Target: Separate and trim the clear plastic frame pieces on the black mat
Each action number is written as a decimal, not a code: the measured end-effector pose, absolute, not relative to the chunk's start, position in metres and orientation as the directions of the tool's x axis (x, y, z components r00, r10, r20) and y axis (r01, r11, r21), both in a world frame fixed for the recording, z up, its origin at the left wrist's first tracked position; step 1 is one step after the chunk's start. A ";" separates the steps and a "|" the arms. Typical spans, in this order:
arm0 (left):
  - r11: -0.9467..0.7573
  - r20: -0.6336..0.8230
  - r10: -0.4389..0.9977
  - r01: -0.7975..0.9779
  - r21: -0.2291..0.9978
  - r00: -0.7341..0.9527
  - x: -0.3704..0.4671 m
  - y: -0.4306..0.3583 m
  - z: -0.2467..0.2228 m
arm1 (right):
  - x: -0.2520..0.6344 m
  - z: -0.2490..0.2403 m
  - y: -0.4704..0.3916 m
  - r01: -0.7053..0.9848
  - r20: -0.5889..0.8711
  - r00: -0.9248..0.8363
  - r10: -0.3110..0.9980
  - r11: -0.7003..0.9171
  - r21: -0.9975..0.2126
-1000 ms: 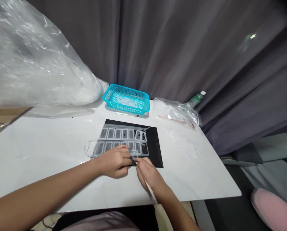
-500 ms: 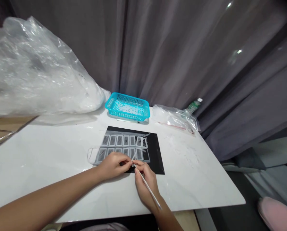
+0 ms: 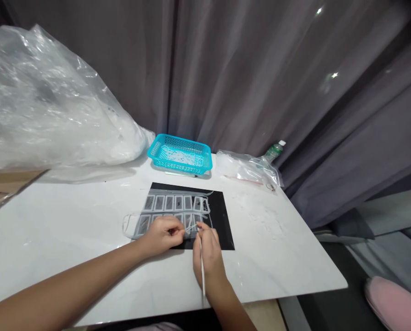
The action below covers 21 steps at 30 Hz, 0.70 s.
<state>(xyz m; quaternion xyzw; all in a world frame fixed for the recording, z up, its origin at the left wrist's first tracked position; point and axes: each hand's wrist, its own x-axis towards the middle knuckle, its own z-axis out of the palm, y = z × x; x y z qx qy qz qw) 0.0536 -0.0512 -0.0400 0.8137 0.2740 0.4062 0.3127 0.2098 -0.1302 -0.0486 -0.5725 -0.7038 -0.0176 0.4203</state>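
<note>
A black sheet point(image 3: 226, 225) lies on the white table, carrying a translucent frame point(image 3: 174, 202) with two rows of rectangular cells. My left hand point(image 3: 166, 235) is closed over the frame's lower row, with a thin pale strip point(image 3: 191, 227) at its fingertips. Just to the right, my right hand point(image 3: 208, 255) is closed round a thin white stick point(image 3: 202, 271) that points down toward my wrist. Its fingertips are at the strip's other end. What exactly the left fingers pinch is too small to be sure of.
Behind the sheet stands a blue basket point(image 3: 181, 156). A large clear plastic bag point(image 3: 64, 110) fills the back left, over cardboard point(image 3: 8, 186). Smaller clear bags point(image 3: 250, 168) and a green-labelled bottle point(image 3: 274, 151) are at the back right. A pink rounded object point(image 3: 391, 301) is beyond the table.
My hands have moved slightly apart, with the pale strip now showing between them. The white stick has swung from slanting to nearly upright in the picture. The whole view has shifted slightly.
</note>
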 end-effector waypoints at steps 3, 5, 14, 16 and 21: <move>-0.623 0.469 0.714 0.165 0.765 0.520 0.053 -0.052 -0.039 | 0.231 -0.049 -0.123 0.836 0.597 0.149 0.788 0.223 -0.502; -0.556 0.425 0.746 0.128 0.821 0.513 0.053 -0.053 -0.039 | 0.254 -0.047 -0.119 0.838 0.585 0.241 0.775 0.138 -0.528; -0.183 0.196 0.861 -0.074 0.980 0.470 0.049 -0.046 -0.042 | 0.389 -0.034 -0.119 0.936 0.554 0.338 0.761 -0.207 -0.286; -0.059 0.137 0.861 -0.172 0.983 0.489 0.051 -0.045 -0.043 | 0.393 -0.027 -0.118 0.939 0.479 0.341 0.809 -0.265 -0.222; 0.243 0.034 0.810 -0.388 0.889 0.586 0.053 -0.046 -0.039 | 0.341 0.002 -0.097 0.885 0.299 0.264 0.917 -0.107 -0.453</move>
